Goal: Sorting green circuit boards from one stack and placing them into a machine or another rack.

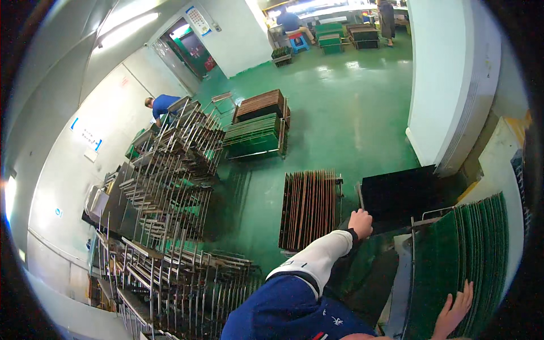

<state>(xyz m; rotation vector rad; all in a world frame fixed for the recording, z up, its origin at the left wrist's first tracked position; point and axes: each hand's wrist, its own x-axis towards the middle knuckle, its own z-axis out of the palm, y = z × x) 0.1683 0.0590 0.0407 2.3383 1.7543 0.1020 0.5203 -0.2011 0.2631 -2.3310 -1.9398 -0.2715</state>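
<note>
My left hand [361,224], in a white sleeve with a dark cuff, is closed at the near end of a metal bar [360,195]. That bar runs along the left edge of a rack with black panels [402,195]. What lies inside the fist is mostly hidden. Low on the right, my right hand [455,311] rests with fingers stretched out on a tightly packed row of thin green panels [442,255]. These panels stand on edge in a metal rack, a bent wire handle [436,213] at its far end.
Just left of my left hand stands a rack of copper-edged panels [309,209]. Tall stacks of empty metal racks [170,198] fill the left side. Beyond are green panels [252,136] and brown panels [260,105]. A person in blue [164,105] bends at the left; a white wall [439,79] rises right.
</note>
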